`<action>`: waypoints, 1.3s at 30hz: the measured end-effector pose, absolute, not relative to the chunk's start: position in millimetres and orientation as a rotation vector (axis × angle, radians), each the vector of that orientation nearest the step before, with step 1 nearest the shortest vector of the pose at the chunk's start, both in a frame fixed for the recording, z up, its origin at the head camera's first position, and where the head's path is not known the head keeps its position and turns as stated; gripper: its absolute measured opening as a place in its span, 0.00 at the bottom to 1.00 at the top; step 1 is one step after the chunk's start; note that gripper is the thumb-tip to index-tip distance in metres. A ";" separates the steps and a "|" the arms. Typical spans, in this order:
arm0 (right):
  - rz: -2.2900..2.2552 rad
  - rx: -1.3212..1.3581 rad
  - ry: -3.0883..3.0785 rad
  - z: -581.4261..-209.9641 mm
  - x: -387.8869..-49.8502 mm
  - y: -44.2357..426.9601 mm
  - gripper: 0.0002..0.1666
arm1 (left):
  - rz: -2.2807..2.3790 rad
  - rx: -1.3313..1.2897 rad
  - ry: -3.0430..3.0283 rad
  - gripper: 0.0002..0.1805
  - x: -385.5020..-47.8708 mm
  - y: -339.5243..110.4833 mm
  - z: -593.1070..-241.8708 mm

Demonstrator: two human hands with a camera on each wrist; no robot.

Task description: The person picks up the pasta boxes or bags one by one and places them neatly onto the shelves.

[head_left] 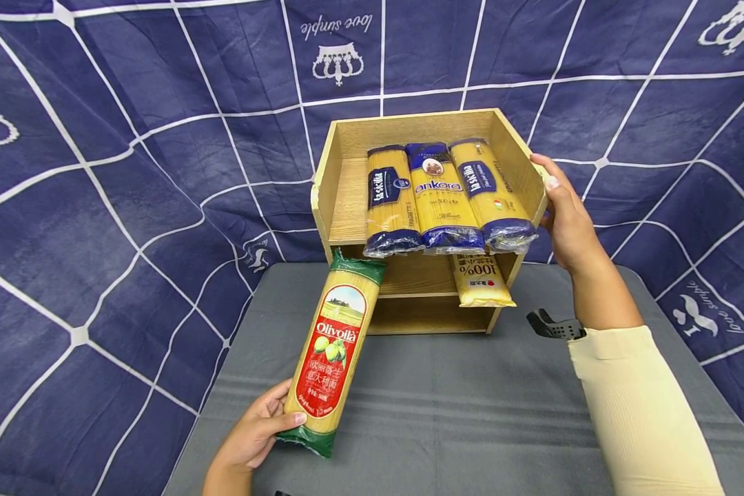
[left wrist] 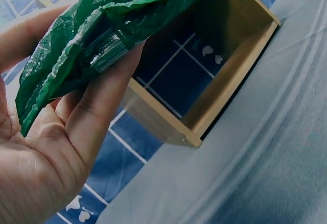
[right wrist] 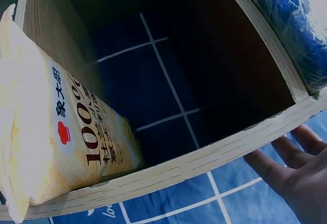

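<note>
My left hand (head_left: 257,427) grips the lower end of a spaghetti packet (head_left: 331,344) with a red label and green ends. The packet is tilted, its upper end in front of the wooden shelf (head_left: 325,186) at the left. In the left wrist view its crumpled green end (left wrist: 117,19) lies between thumb and fingers. My right hand (head_left: 567,220) touches the shelf's right side from outside; in the right wrist view its fingers (right wrist: 273,170) reach along the outer panel. Three pasta packets lie on the top tier, the middle one an ankara packet (head_left: 443,196).
A pale yellow pasta packet (head_left: 483,279) sticks out of the middle tier at the right. The shelf stands on a grey cloth (head_left: 434,406), with a blue white-lined cloth (head_left: 248,131) hanging behind and at the sides. A black strap (head_left: 554,325) sits at the right wrist.
</note>
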State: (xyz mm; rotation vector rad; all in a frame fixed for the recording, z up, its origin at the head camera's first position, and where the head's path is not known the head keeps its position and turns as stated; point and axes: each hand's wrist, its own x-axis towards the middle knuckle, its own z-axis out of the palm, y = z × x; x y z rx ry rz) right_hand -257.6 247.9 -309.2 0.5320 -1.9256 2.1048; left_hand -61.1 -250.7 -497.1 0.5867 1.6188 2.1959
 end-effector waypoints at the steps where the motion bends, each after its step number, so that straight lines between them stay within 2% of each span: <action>1: 2.105 0.532 -1.927 -309.3 -257.6 248.0 0.28 | 2.195 0.581 1.616 0.29 -62.0 -249.2 -496.4; 14: 2.122 0.551 -1.911 -308.3 -258.8 246.4 0.28 | 2.198 0.571 1.608 0.28 -68.7 -228.5 -488.1; 39: 2.114 0.547 -1.909 -309.4 -258.3 247.2 0.27 | 2.208 0.357 1.630 0.29 -93.2 -197.2 -486.2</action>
